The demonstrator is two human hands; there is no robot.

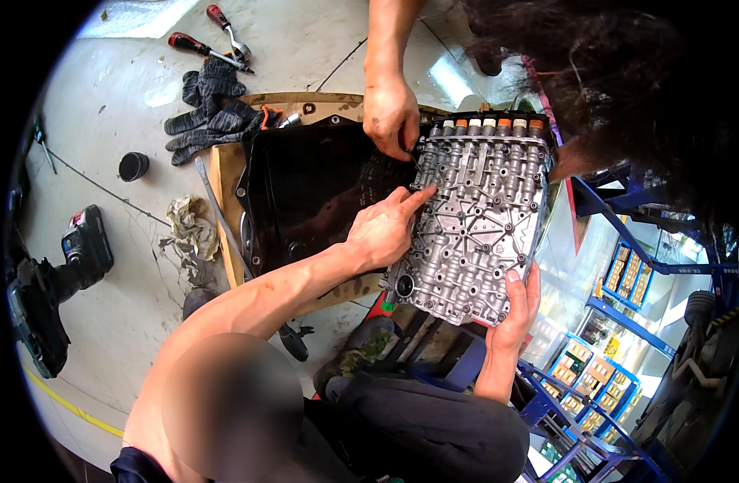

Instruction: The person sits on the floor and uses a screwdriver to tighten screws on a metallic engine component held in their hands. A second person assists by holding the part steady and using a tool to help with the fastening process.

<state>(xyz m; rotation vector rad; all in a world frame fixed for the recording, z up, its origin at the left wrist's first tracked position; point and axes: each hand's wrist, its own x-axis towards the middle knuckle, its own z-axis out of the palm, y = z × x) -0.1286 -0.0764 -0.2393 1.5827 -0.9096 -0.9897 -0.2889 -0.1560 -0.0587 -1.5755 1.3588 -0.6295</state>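
Left hand half-open, right hand clasping metal block; black pan, co-worker's hand alongside

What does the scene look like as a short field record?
Left hand: index finger extended over the grey metal part
Right hand: holding its lower right corner
Other person's hand: at its upper left edge
Dark pan: left of the part
Further left: gloves, crumpled rag, small black cup, cordless tool
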